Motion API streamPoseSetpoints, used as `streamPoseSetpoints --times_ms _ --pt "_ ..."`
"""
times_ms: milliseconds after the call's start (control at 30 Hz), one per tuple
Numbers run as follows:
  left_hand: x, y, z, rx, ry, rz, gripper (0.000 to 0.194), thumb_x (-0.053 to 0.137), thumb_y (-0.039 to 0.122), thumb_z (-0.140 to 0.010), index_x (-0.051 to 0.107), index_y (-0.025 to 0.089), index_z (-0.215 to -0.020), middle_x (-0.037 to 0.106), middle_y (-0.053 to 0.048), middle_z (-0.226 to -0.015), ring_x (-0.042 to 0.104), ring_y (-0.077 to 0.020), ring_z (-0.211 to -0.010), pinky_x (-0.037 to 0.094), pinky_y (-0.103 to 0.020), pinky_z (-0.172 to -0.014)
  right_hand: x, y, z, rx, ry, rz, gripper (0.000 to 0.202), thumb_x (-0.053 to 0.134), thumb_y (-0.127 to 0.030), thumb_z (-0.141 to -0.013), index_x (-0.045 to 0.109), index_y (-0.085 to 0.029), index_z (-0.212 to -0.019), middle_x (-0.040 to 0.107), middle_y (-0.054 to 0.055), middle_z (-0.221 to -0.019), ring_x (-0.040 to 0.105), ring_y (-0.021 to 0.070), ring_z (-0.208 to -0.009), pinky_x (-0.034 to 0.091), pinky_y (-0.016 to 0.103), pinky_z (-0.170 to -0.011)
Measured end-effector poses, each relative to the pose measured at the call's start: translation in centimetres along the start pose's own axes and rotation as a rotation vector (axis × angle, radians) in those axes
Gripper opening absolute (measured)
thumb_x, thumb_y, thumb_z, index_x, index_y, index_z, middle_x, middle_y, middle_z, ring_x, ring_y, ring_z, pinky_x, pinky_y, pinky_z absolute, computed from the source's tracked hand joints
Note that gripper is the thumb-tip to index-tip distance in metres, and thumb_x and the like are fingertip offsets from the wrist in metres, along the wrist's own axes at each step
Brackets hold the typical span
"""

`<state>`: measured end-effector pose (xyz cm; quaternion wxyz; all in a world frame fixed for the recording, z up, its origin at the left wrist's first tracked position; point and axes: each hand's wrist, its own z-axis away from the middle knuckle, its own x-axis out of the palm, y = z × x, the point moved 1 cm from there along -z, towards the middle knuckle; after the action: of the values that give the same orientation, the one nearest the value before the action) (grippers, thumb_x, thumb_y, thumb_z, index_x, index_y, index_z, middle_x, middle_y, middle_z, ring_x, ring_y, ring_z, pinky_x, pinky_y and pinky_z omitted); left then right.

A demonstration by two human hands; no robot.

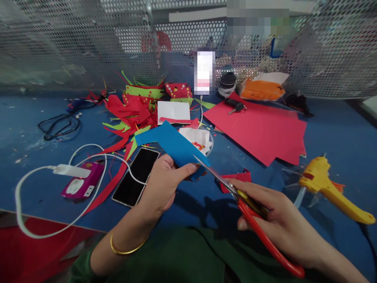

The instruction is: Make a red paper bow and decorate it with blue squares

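A folded piece of blue paper (176, 145) is pinched in my left hand (166, 182), thumb on top near its lower edge. My right hand (272, 220) grips scissors (253, 220) with red and yellow handles. The blades point up and left, and their tip lies at the right part of the blue paper, close to my left thumb. Behind the paper is a clear round bowl (208, 143) with a white lining and small red bits. A small red paper piece (238, 177) lies beside the blades.
A black phone (136, 177) and a purple power bank (84, 181) with white cables lie left. Red and green paper strips (129, 112) are behind. Red sheets (265, 129) with keys (234, 105) and a yellow glue gun (330, 186) lie right. A lit phone (204, 72) stands at the back.
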<state>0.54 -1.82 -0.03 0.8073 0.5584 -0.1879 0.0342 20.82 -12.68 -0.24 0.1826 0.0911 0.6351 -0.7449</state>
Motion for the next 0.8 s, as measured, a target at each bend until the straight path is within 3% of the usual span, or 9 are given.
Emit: streamPoseSetpoints --times_ms 367,567,733,800 --pt "-0.2 -0.15 0.0 -0.031 -0.006 0.019 0.032 0.088 0.016 -0.06 0.071 0.011 -0.088 0.076 -0.005 -0.077 0.069 -0.0155 -0.063 0.058 -0.024 -0.055 0.46 -0.44 -0.26 -0.091 0.06 0.039 0.051 0.075 -0.025 -0.078 0.07 -0.031 -0.128 0.073 -0.005 -0.075 0.064 0.0106 -0.057 0.055 0.017 -0.057" --pt "-0.15 -0.01 -0.03 -0.019 -0.03 0.007 0.028 0.085 0.018 -0.065 0.072 0.012 -0.089 0.076 -0.005 -0.082 0.068 -0.0143 -0.065 0.058 -0.023 -0.053 0.38 -0.06 -0.32 -0.164 0.09 0.125 0.051 0.077 -0.025 -0.077 0.071 -0.031 -0.127 0.078 -0.004 -0.082 0.068 0.0116 -0.062 0.056 0.016 -0.06" --pt "-0.12 0.03 0.03 -0.023 -0.035 0.014 0.027 0.085 0.017 -0.064 0.071 0.013 -0.087 0.075 -0.005 -0.078 0.068 -0.0144 -0.064 0.058 -0.024 -0.055 0.27 0.34 -0.24 -0.228 0.105 0.2 0.05 0.076 -0.027 -0.079 0.07 -0.032 -0.128 0.08 -0.001 -0.104 0.074 0.0134 -0.075 0.058 0.016 -0.068" --pt "-0.09 0.05 0.07 -0.029 -0.038 0.024 0.028 0.085 0.017 -0.064 0.071 0.013 -0.088 0.076 -0.005 -0.079 0.067 -0.014 -0.063 0.058 -0.024 -0.055 0.25 0.29 -0.29 -0.24 0.108 0.215 0.047 0.077 -0.03 -0.079 0.072 -0.033 -0.126 0.081 -0.002 -0.101 0.074 0.0136 -0.075 0.058 0.015 -0.068"
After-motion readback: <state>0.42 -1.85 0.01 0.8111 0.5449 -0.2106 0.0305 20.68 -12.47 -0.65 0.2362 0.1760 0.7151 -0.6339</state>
